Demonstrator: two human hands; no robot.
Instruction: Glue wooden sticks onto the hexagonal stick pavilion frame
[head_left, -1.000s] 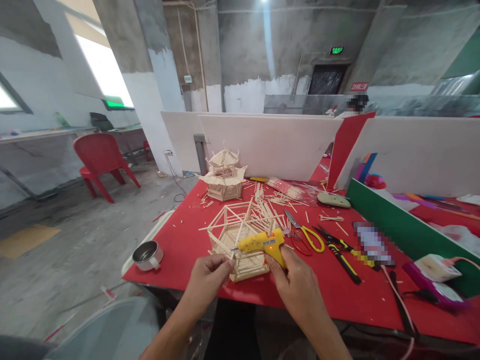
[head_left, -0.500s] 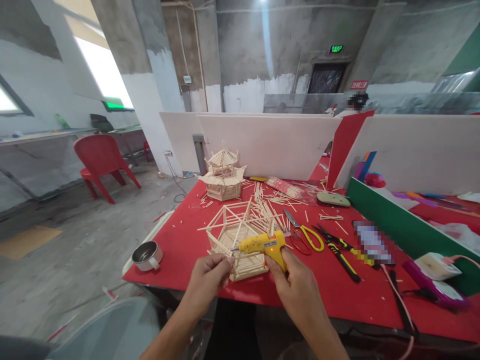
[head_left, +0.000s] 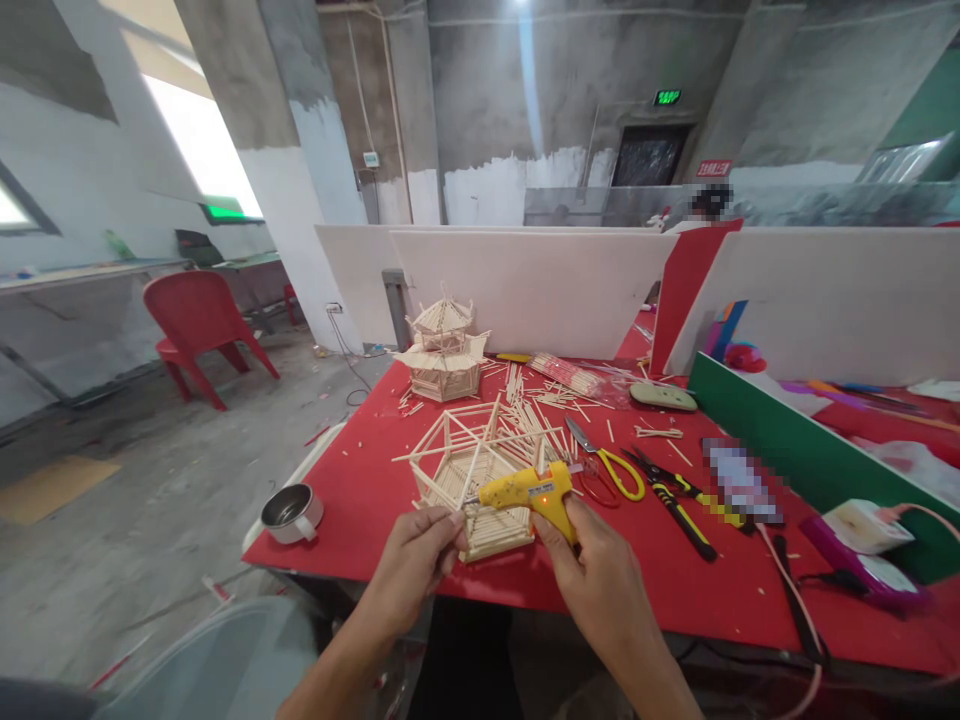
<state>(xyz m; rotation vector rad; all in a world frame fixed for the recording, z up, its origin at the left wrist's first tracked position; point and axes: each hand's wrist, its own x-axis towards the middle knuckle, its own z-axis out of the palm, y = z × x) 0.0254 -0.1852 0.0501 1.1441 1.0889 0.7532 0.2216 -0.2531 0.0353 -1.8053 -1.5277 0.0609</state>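
Observation:
My right hand is wrapped round the grip of a yellow hot glue gun, whose small orange light glows. Its nozzle points left, close by the fingertips of my left hand. Those fingers are pinched together at the front left corner of a wooden stick frame; whatever lies between them is too small to make out. Open sticks form the frame's upper part, above a floor of sticks laid side by side. Behind it stands a tiered pavilion model of the same pale sticks.
Loose sticks lie behind the frame beside a bagged bundle. To the right are scissors, black-and-yellow pliers and a green divider. A metal cup stands near the table's left edge. Beyond the partition a person's head shows.
The glue gun's nozzle and my left fingertips stay close together with hardly any movement. The whole view has shifted slightly.

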